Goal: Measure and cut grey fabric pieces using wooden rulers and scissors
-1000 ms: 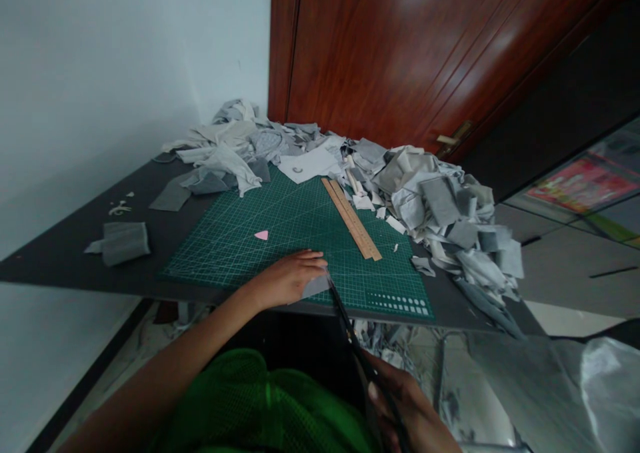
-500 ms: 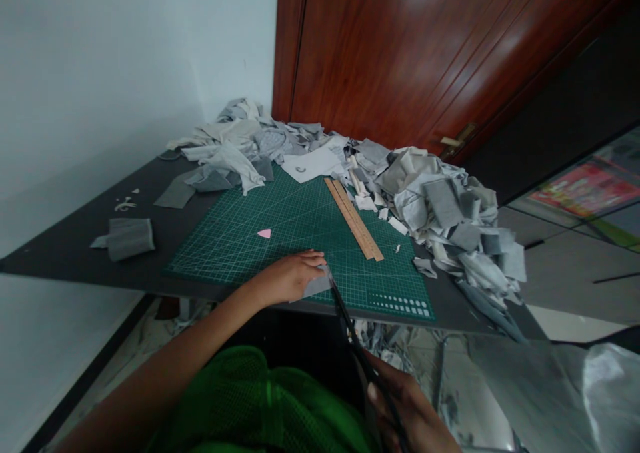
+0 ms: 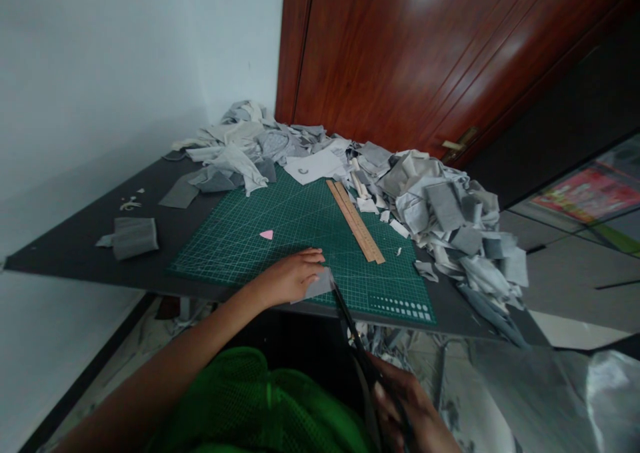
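Flat grey cloth patch [image 3: 319,286] lies under our outstretched left hand [image 3: 290,276], likely steadied for long black scissors [image 3: 343,304] our right hand [image 3: 409,400] grips.

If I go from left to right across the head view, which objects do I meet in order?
Folded grey cloth, pink triangular piece, grey fabric piece partly under the left hand, scissors, small grey scrap.

pass: mat [image 3: 305,216] beyond left hand [image 3: 293,278] | block: scissors [image 3: 343,308], cloth heap [image 3: 443,205]
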Tool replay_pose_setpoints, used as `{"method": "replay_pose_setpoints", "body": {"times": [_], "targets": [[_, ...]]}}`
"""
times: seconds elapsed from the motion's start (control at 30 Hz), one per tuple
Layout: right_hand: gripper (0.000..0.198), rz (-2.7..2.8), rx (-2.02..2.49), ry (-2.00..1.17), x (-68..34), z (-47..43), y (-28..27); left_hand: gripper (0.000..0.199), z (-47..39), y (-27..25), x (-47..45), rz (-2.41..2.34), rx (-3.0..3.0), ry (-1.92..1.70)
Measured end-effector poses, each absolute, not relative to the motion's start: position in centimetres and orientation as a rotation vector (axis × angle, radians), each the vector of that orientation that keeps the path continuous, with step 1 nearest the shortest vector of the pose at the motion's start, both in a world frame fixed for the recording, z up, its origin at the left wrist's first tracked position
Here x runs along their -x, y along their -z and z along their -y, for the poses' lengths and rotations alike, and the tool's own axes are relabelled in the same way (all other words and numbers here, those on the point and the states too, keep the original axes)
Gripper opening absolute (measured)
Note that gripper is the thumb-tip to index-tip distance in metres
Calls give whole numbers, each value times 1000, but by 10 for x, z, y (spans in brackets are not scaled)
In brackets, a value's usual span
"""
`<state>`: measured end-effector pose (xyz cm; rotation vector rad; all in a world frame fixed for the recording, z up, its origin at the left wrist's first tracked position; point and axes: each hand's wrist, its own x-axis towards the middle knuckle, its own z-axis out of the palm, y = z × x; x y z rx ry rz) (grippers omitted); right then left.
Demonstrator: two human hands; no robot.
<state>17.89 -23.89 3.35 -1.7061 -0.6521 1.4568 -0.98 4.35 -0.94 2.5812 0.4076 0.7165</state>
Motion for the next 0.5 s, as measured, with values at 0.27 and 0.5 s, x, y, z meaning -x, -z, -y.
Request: {"method": "replay_pose_setpoints", "body": {"times": [0.27, 0.5], "targets": [[99, 862, 1658, -1525, -184, 226, -28, 16, -47, 14, 11, -422, -2570, -682], [91, 879, 1648, -1530, -181, 220, -26, 14, -49, 13, 10, -413, -2531, -670]]}}
